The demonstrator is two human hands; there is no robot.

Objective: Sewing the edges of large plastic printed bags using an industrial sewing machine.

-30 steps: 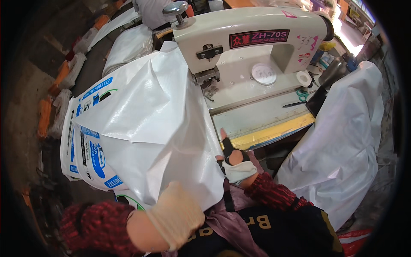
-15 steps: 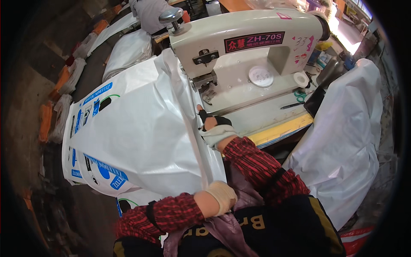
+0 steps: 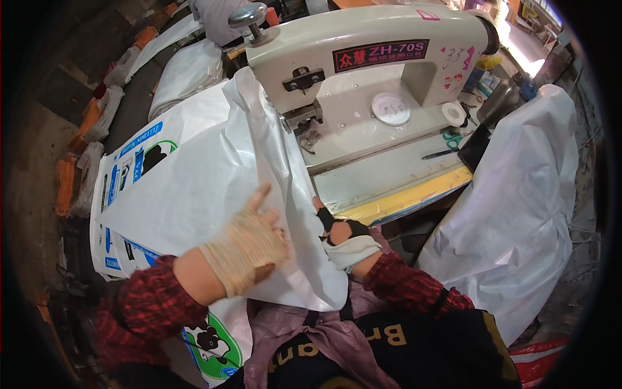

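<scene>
A large white woven sack (image 3: 194, 175) with blue print is spread in front of me, its folded right part running up under the head of a sewing machine (image 3: 369, 45). My left hand (image 3: 249, 243), in a tan knitted half-glove, lies over the sack with the index finger stretched and the other fingers apart, slightly blurred. At the sack's right edge is my right hand (image 3: 340, 228), in a black fingerless glove with a white cuff. One fingertip presses at that edge; its other fingers are partly hidden, and it appears to grip the sack.
A yellow strip (image 3: 414, 200) edges the machine bed. Green-handled scissors (image 3: 451, 137), a black pen (image 3: 439, 154) and a white roll (image 3: 453, 115) lie on it. White sheeting (image 3: 512, 214) hangs at right. Stacked white sacks (image 3: 188, 81) stand behind, near a person in grey (image 3: 223, 19).
My left hand has swung from the sack's near edge up and left onto its top. My right hand has come nearer to me along the edge, and the sack's near corner has shifted towards me.
</scene>
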